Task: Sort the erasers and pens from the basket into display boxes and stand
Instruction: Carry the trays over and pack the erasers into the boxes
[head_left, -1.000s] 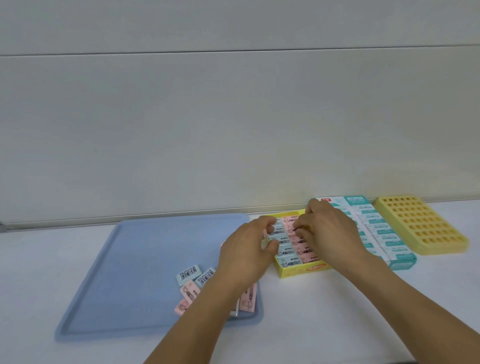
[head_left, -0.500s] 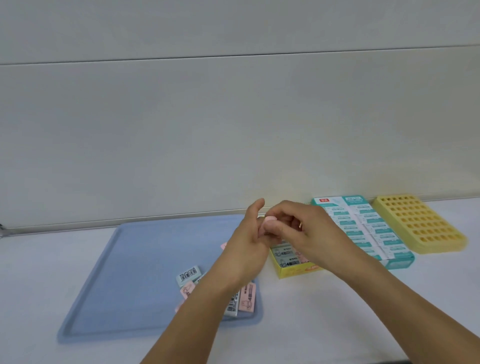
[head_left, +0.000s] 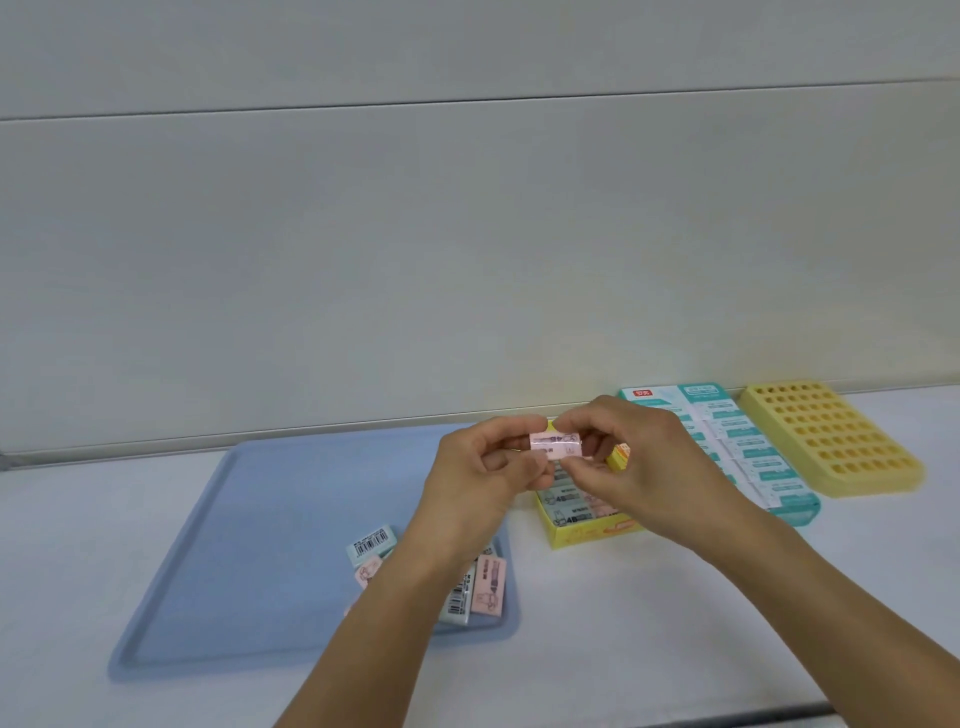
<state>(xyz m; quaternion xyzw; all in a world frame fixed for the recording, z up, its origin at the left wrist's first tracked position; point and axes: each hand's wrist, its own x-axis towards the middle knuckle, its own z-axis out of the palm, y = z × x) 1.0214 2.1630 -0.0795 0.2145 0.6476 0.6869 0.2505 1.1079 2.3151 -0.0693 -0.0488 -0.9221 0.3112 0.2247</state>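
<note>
item one: we are holding a pink eraser (head_left: 555, 445) up in the air between both hands, its long side lying level and its printed face turned toward us. our left hand (head_left: 480, 480) is pinching its left end, fingers curled round it, thumb on the near side. our right hand (head_left: 636, 462) is pinching its right end in the same way, fingertips (head_left: 569, 422) above and thumb below.

item two: directly beneath and just behind our hands we are seeing the yellow display box (head_left: 587, 532), partly hidden by the right hand; rows of erasers are lying in it side by side, labels up.

item three: to the right of our right hand, just beside the yellow box, the teal display box (head_left: 753, 452) is lying filled with white-and-teal erasers in two columns.

item four: farther right again, touching or nearly touching the teal box, the yellow pen stand (head_left: 831, 436) is lying with its grid of holes facing up.

item five: to the left of and below our left hand, the blue tray (head_left: 249, 530) is resting on the white table (head_left: 675, 613). loose erasers (head_left: 371, 543) are lying near its close right corner, some pink, some pale green with barcodes, partly covered by our left forearm.
</note>
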